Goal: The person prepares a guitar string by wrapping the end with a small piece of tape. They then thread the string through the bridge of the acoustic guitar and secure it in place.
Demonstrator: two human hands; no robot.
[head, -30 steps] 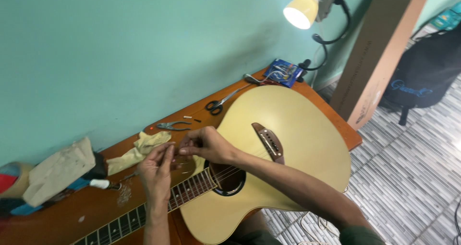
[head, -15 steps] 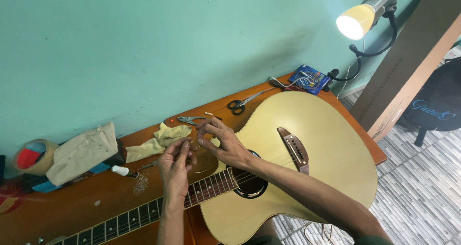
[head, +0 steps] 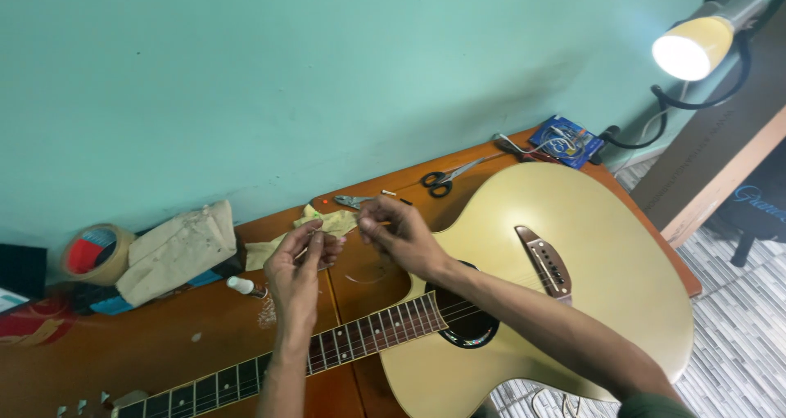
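Both hands rose off the acoustic guitar (head: 573,303) | left hand (head: 299,262) and right hand (head: 401,236) each pinch a thin guitar string (head: 364,277), looping down between them | yellow cloth (head: 327,225) just behind on desk (head: 164,344)

Lit lamp (head: 692,45) upper right of the fingers glares; wall (head: 327,74) evenly bright, soft shadows, focus sharp, slight edge distortion.

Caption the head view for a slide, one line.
Both hands, left and right, pinch a thin string above a pale acoustic guitar on a wooden table.
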